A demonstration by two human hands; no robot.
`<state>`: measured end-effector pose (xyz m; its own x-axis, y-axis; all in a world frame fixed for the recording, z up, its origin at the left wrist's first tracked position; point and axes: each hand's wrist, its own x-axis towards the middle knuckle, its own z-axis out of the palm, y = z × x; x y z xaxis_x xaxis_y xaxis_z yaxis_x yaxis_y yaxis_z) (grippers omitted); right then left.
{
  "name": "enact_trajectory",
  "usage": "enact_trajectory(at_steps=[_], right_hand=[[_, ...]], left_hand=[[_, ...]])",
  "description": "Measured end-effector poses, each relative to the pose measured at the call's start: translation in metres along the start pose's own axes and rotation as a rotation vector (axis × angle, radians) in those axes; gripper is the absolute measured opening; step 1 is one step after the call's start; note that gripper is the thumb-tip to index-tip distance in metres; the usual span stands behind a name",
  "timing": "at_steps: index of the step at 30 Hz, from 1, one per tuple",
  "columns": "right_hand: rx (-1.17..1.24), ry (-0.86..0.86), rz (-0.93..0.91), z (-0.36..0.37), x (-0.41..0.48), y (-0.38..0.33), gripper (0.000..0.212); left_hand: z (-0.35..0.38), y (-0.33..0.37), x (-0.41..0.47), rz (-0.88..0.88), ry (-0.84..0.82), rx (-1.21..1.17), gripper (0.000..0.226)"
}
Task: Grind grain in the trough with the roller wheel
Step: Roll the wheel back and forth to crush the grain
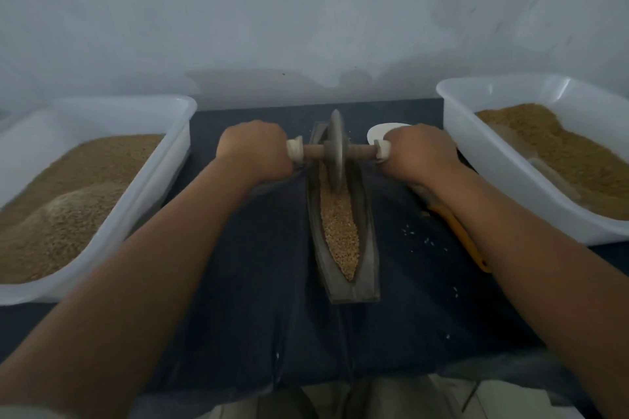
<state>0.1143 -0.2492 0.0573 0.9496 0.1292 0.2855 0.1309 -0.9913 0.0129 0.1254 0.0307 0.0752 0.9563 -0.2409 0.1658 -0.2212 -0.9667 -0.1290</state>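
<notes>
So that the grey metal roller wheel (335, 146) bears evenly on tan grain (340, 231) in the dark boat-shaped trough (368, 248), left hand (253, 150) and right hand (420, 155) wrap fingers tightly round its white handles (295, 150).

The handle ends of the roller wheel (335, 150) vanish inside the left grip (253, 150) and the right grip (420, 155). The wheel covers the far tip of the trough (367, 248). Left of the trough, a white tub (163, 163) runs off the left edge; right of it, another tub (493, 163) is cut by the right edge. Beside the trough's far end, a white object (381, 131) sits mostly behind the right grip, kind unclear. A yellow-handled tool (468, 241) lies under the right forearm, its head hidden. Pale specks (425, 241) right of the trough are too small to name.
</notes>
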Motion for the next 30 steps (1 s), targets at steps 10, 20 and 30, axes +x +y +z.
enact_trajectory(at_steps=[10, 20, 30], right_hand=[[0.057, -0.329, -0.122, -0.02, -0.079, 0.019, 0.043], [-0.002, -0.003, -0.06, -0.01, -0.017, 0.001, 0.027], [-0.017, -0.046, -0.1, -0.017, -0.032, 0.002, 0.029]], left_hand=[[0.001, -0.013, -0.079, 0.206, -0.184, -0.103, 0.029], [-0.003, -0.006, -0.024, 0.058, -0.177, -0.124, 0.031], [0.017, -0.011, -0.038, 0.045, -0.118, -0.136, 0.029]])
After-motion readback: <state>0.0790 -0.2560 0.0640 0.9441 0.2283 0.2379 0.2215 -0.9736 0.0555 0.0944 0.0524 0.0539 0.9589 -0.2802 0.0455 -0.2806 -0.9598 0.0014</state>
